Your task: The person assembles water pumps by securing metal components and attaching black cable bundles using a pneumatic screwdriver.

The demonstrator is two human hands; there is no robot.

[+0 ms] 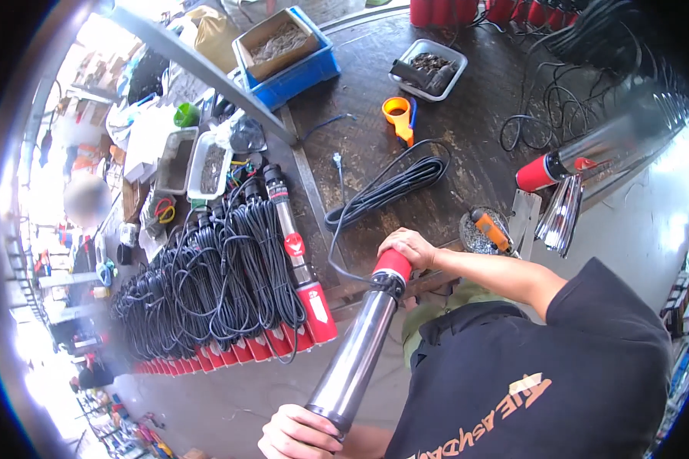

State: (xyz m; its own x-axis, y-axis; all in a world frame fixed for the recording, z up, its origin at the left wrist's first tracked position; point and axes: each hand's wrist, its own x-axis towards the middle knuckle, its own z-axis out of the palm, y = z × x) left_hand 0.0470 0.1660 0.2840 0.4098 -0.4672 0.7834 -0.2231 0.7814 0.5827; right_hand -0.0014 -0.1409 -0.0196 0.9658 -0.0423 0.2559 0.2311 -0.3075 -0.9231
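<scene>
Held slantwise in front of my body is a submersible pump (352, 348) with a shiny steel cylinder, a black collar and a red end. My right hand (409, 249) is closed over the red end, by the table's edge. At the lower, steel end, my left hand (302, 432) wraps round the pump; part of that end is hidden by the fingers. From the black collar a black cable runs up to a tied cable coil (394, 187) on the table, with a pale plug (337, 161) beside it.
Several red-ended pumps with coiled cables (222, 275) stand in a row at left. An orange ring-shaped tool (397, 115), white tray (444, 84) and blue crate (298, 83) occupy the dark table (344, 88). Rightward are an orange-handled tool (491, 229), metal strips (560, 218) and another pump (540, 172).
</scene>
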